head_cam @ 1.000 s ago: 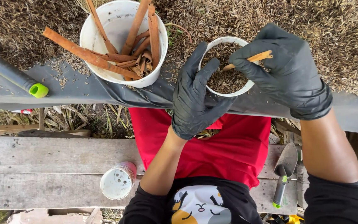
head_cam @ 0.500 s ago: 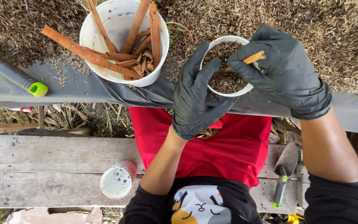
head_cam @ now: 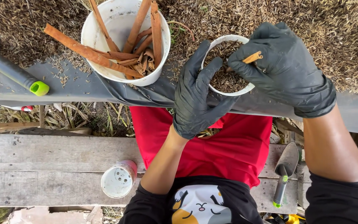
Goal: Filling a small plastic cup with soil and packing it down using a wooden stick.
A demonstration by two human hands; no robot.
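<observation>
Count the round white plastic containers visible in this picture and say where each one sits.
3. A large white bucket of brown sticks at the top, a small white pot between both gloved hands, and a white perforated pot on the wooden planks below.

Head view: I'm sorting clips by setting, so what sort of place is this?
Probably an outdoor potting or garden work spot. Loose husk bedding covers a grey sheet, a hand trowel lies on weathered planks, and dry grass shows below.

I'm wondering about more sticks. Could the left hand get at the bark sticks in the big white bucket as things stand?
Probably yes, once freed: the left hand grips the small white pot. The bucket beside it is open-topped, and its bark sticks are uncovered.
</observation>
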